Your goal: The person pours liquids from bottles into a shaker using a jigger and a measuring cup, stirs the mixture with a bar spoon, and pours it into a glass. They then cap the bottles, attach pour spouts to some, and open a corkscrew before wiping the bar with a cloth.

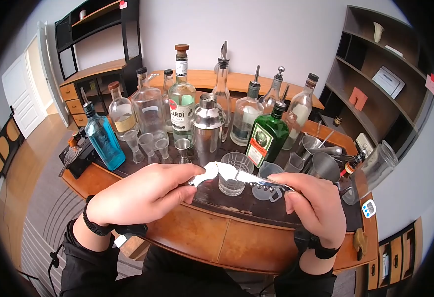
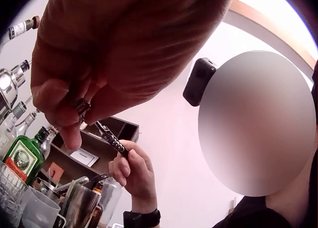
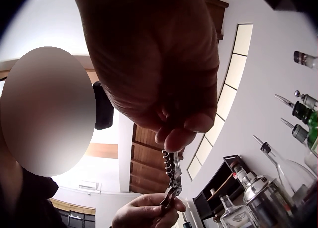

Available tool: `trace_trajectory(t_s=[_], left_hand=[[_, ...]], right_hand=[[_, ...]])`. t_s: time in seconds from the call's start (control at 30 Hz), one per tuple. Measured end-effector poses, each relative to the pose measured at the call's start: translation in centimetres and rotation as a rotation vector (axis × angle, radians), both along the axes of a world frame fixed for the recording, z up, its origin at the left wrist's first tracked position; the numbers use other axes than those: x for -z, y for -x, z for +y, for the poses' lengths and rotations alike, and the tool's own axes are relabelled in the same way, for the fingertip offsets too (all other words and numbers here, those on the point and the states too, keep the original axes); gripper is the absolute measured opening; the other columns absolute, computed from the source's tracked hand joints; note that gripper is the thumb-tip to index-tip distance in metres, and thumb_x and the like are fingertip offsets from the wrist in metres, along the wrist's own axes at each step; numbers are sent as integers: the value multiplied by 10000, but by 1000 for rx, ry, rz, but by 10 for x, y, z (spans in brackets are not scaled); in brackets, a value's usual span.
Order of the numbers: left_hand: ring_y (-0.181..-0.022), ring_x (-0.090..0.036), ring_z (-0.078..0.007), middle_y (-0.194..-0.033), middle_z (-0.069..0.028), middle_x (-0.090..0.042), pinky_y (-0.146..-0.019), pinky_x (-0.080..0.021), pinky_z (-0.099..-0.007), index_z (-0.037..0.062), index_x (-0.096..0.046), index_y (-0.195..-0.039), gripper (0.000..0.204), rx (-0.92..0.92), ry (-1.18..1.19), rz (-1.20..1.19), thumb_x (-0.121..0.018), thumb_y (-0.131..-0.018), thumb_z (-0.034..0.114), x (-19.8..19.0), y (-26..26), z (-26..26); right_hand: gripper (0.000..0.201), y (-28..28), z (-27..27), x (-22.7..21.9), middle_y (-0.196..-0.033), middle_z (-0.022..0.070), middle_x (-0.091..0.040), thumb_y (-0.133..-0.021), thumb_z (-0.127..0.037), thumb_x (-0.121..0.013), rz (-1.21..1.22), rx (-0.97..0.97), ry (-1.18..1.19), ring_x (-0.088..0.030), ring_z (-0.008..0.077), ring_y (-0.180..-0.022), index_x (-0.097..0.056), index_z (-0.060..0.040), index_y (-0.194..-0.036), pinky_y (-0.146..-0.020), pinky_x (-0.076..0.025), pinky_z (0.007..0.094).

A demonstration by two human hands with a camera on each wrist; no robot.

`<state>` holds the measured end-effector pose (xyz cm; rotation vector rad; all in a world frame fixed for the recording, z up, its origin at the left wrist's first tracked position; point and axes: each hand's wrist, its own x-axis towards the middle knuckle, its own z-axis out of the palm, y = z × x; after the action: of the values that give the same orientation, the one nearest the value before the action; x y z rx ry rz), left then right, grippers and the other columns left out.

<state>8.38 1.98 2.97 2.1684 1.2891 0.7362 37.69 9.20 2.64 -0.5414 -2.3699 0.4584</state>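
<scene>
Both hands hold a metal waiter's corkscrew point(image 1: 259, 180) stretched sideways above the dark bar mat. My left hand point(image 1: 140, 193) pinches its curved left end between thumb and fingers. At the other end, the thumb and fingers of my right hand point(image 1: 316, 200) grip the tip of the handle. The spiral worm point(image 1: 265, 187) lies along the underside, also visible in the right wrist view. Behind and below the corkscrew are a cut-glass tumbler point(image 1: 232, 187) and a clear plastic jug point(image 1: 268, 193). A green bottle point(image 1: 268, 134) with a pourer stands just beyond.
A steel shaker point(image 1: 207, 131) and several bottles, among them a blue one point(image 1: 104, 141), line the back. Small glasses point(image 1: 146, 146) and a jigger point(image 1: 183, 150) stand left. Metal tins point(image 1: 324, 167), a tipped glass vessel point(image 1: 378, 166) and a timer point(image 1: 369, 208) are right.
</scene>
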Motion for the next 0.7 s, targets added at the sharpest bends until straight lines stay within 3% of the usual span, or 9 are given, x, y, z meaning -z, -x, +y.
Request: trace_trajectory(t_s=[0.13, 0.3, 0.4, 0.43, 0.47, 0.5, 0.6, 0.63, 0.7], left_hand=[[-692, -576, -143, -765, -75, -626, -660, -459, -274, -33, -464, -1236, 274, -21, 45, -50, -476, -973, 44, 0, -1, -3], [-687, -517, -101, -871, -44, -618, -662, -429, -240, -15, -360, -1337, 381, -8, 151, -233, -457, -971, 17, 14, 1, 4], [-743, -491, -77, -975, -25, -598, -688, -417, -229, -9, -384, -1324, 367, 47, 300, -451, -486, -973, 30, 16, -1, 8], [-804, -493, -63, -1001, -22, -591, -719, -415, -221, -8, -404, -1308, 352, 65, 474, -530, -507, -976, 47, 13, -2, 7], [-865, -496, -49, -1027, -19, -584, -751, -412, -214, -7, -424, -1292, 337, 84, 648, -608, -529, -979, 65, 11, -2, 7], [-865, -496, -49, -1027, -19, -584, -751, -412, -214, -7, -424, -1292, 337, 84, 648, -608, -529, -979, 65, 13, -3, 7], [-820, -603, -112, -974, -24, -616, -722, -478, -248, 14, -558, -1140, 231, -13, 104, -376, -621, -958, 142, 28, -5, 9], [-820, -603, -112, -974, -24, -616, -722, -478, -248, 14, -558, -1140, 231, -14, 105, -372, -621, -958, 142, 27, -6, 7], [-736, -651, -185, -900, -57, -650, -664, -503, -287, 24, -594, -1032, 199, -16, -217, -83, -679, -915, 161, 22, -11, 3]], right_hand=[[254, -1, 2, 3, -923, 136, -682, -884, -25, -595, 30, 13, -13, -662, 276, -723, -637, -23, -1135, -641, -515, 333], [222, 6, 0, 7, -815, 103, -653, -900, -18, -560, 95, 52, 225, -647, 181, -667, -642, -16, -1107, -620, -488, 271], [221, 11, -2, 11, -789, 85, -642, -912, -25, -549, 119, 5, 262, -626, 132, -648, -635, -11, -1115, -618, -484, 256], [221, 12, -4, 11, -789, 85, -642, -912, -25, -549, 119, 5, 262, -626, 132, -648, -635, -11, -1115, -618, -484, 256], [228, 12, -5, 9, -798, 78, -647, -915, -25, -545, 102, -19, 374, -622, 112, -663, -629, -11, -1126, -625, -486, 248], [234, 12, -7, 8, -807, 71, -653, -918, -24, -542, 85, -43, 486, -618, 92, -678, -624, -11, -1137, -632, -487, 241], [311, 13, -3, 7, -760, 24, -619, -936, -34, -523, 35, -169, 726, -580, 65, -664, -556, -18, -1245, -622, -469, 219], [341, 15, -1, 9, -739, 10, -602, -941, -33, -514, 19, -247, 845, -568, 64, -654, -530, -21, -1281, -619, -462, 212], [279, 23, -1, 16, -685, -1, -557, -962, -73, -526, 16, -254, 843, -533, 51, -626, -520, -22, -1237, -586, -426, 215]])
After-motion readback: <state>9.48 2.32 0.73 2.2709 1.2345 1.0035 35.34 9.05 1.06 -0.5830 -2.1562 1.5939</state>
